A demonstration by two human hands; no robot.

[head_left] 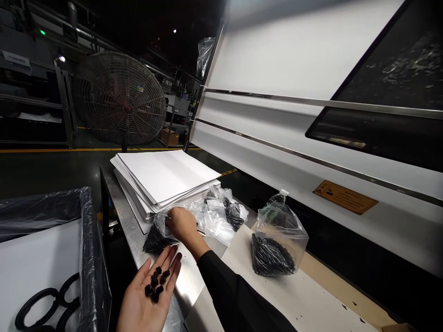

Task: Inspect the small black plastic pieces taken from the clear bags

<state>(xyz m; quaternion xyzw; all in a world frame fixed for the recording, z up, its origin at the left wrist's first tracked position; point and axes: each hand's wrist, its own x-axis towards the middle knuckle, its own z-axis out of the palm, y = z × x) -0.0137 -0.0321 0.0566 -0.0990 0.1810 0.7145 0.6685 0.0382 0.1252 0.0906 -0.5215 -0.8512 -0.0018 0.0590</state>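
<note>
Several black parts (159, 289) sit on your wide-open left hand (143, 302), nearer you than the paper stack (169, 175). Right hand (184, 227)'s at the bag (157, 237) beside that stack, grip hidden. Looks mid-pick; next move wants a level palm.

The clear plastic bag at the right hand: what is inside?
Small black pieces show in the bag; whatever the right hand covers near its opening cannot be seen.
</note>
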